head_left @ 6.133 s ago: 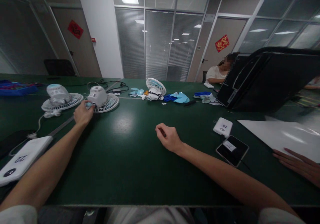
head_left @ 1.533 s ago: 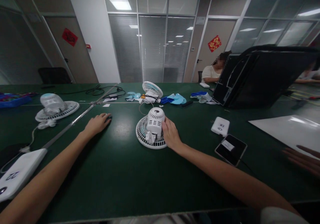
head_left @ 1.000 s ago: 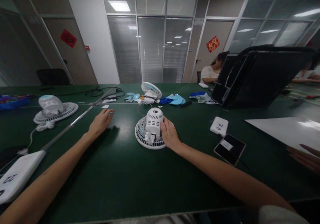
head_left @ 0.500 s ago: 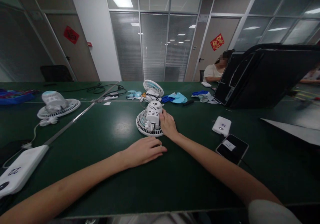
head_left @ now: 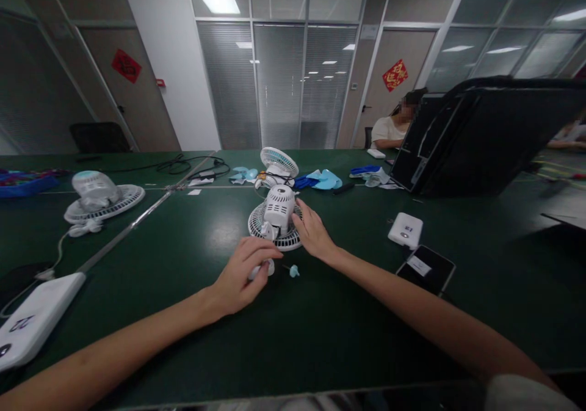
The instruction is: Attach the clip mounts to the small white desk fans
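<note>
A white electric fan [head_left: 279, 203] lies grille-down on the green table, its motor housing pointing up. My right hand [head_left: 315, 232] rests against the right side of the housing and grille, fingers stretched out. Just in front of the fan, my left hand [head_left: 240, 273] is curled over a small white rounded part [head_left: 269, 267], mostly hidden by the fingers. A small light-blue knob-like piece [head_left: 293, 271] with a thin stem lies on the table to the right of that hand.
A second fan [head_left: 279, 162] stands behind, beside blue gloves [head_left: 324, 179]. Another fan [head_left: 98, 194] lies at left, near a white power bank [head_left: 39, 319]. To the right are a smaller power bank [head_left: 405, 229], a phone [head_left: 425, 270] and a large black case [head_left: 485, 136]. A person [head_left: 389, 131] sits beyond.
My left hand has drawn back slightly left and curled over the white part. The light-blue piece now shows on the table. My right hand stays at the fan.
</note>
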`<state>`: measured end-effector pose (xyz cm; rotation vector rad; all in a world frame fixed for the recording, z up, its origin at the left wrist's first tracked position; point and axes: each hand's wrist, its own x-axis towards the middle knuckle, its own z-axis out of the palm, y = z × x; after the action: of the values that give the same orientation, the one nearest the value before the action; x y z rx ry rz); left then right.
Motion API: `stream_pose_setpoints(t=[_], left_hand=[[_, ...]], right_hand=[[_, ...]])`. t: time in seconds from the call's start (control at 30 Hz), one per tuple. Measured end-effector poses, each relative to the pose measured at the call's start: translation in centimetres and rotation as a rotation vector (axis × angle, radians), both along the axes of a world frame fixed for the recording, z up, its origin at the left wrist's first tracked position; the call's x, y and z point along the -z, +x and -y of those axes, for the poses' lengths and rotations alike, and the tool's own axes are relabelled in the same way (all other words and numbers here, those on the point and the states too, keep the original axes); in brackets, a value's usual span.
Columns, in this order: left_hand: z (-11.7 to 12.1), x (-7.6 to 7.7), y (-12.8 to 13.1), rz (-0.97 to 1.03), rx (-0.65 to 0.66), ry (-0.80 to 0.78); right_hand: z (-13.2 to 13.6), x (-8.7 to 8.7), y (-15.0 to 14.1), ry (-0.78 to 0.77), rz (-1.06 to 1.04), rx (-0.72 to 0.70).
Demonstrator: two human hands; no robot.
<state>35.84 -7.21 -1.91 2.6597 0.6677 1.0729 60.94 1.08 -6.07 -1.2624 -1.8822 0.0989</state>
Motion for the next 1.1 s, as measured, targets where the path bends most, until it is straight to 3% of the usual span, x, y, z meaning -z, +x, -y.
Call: stream_pose_setpoints(t=[0.17, 0.3, 0.43, 0.73, 0.93, 1.1], left_hand=[[0.1, 1.2, -2.0, -0.198, -0.219, -0.274], [-0.1, 2.6, -1.8, -0.297, -0.234, -0.277], [-0.1, 2.7, -1.6, -0.225, -0.158, -0.358], [-0.7, 3.4, -1.5, 0.275, -0.163, -0.789], [-2.1, 3.2, -0.4, 0.302, -0.203, -0.793], [-3.0, 3.5, 0.5, 0.352, -0.224, -0.718]], right_hand=[[5.5, -2.6, 1.5, 0.029, 0.050, -0.128], [8.4, -1.9, 1.2, -0.074, 0.301, -0.301], [8.5, -0.6, 0.6, -0.063, 0.342, -0.349], [8.0, -0.7, 0.9, -0.072, 0.305, -0.334], [8.8, -1.2, 0.8, -0.012, 0.417, -0.270], [10.9, -2.5, 0.7, 0.239, 0.734, -0.246]])
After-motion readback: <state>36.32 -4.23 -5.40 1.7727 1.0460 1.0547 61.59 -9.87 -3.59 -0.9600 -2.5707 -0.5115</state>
